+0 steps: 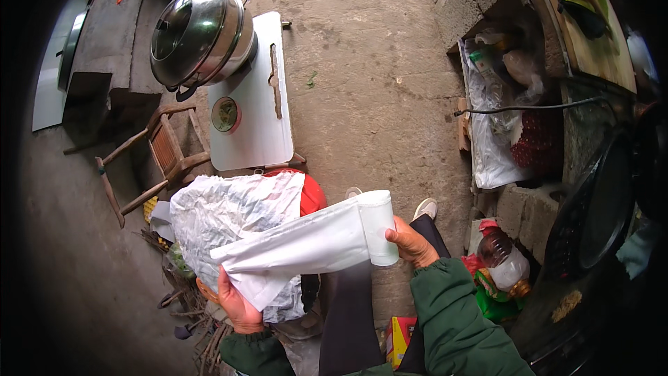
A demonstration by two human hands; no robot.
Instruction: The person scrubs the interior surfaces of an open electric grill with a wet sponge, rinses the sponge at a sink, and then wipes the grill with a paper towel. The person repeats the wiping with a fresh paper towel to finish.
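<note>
My right hand (412, 242) grips the end of a white roll (380, 227), which looks like thin plastic bags or sheeting. From the roll a flat white strip (308, 240) stretches leftward to my left hand (237, 300), whose fingers and thumb pinch its loose, creased end. Beneath the strip, a crumpled whitish cloth or sheet (209, 209) covers something on the left. A red rounded object (311, 194), perhaps a basin or lid, shows past that cover's edge; most of it is hidden.
A lidded steel steamer pot (224, 36) and a glass bowl (226, 115) stand on a low white table (255, 141). Left of it is a wooden chair (169, 151), with sticks (211, 342) below. On the right are concrete blocks (467, 5), a plastic bottle (501, 256) and a dark wok (600, 203).
</note>
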